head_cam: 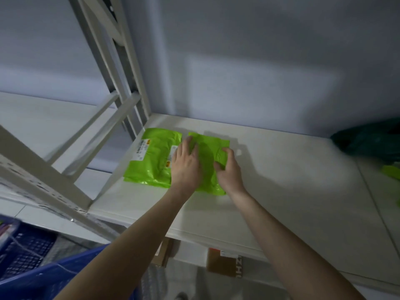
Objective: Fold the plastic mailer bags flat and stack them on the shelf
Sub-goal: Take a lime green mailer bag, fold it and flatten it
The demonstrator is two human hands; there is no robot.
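Observation:
Two bright green plastic mailer bags lie side by side on the white shelf point(270, 180). The left mailer bag point(151, 161) lies flat with white barcode labels on it. The right mailer bag point(207, 156) is folded and under both my hands. My left hand point(186, 163) presses flat on its left part, fingers spread. My right hand point(227, 169) holds its right edge with the fingers curled over the plastic.
A white metal shelf upright point(121, 83) with diagonal braces stands left of the bags. A dark green bag point(368, 141) and a scrap of light green plastic point(391, 172) lie at the far right. Blue baskets point(32, 256) and cardboard boxes point(225, 265) sit below the shelf.

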